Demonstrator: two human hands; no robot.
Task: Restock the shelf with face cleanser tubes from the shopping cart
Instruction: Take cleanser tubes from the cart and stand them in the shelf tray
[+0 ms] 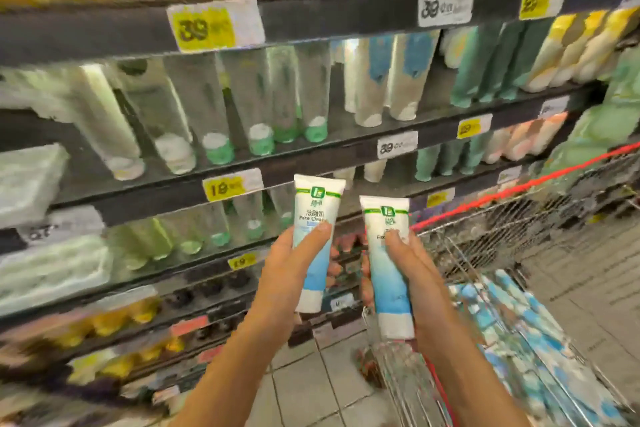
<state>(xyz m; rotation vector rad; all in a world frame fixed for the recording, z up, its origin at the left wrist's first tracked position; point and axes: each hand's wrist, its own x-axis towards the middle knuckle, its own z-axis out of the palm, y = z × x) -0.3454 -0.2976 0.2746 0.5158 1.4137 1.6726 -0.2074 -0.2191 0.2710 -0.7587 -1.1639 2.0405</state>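
Note:
My left hand [294, 267] grips a white and blue face cleanser tube [317, 218], cap down, in front of the shelf. Beside it my right hand [412, 267] holds a second, matching tube [388, 218], also cap down. Both tubes are upright with their labels toward me. The shelf [311, 163] runs across the view, blurred, with rows of tubes standing on their caps. The wire shopping cart [519, 218] with a red rim stands to the right, and several more blue and white tubes [526, 322] lie inside it.
Yellow and white price tags [228, 187] line the dark shelf edges. Lower shelves at the left hold yellow and dark items. Pale tiled floor [311, 381] shows between the shelf and the cart.

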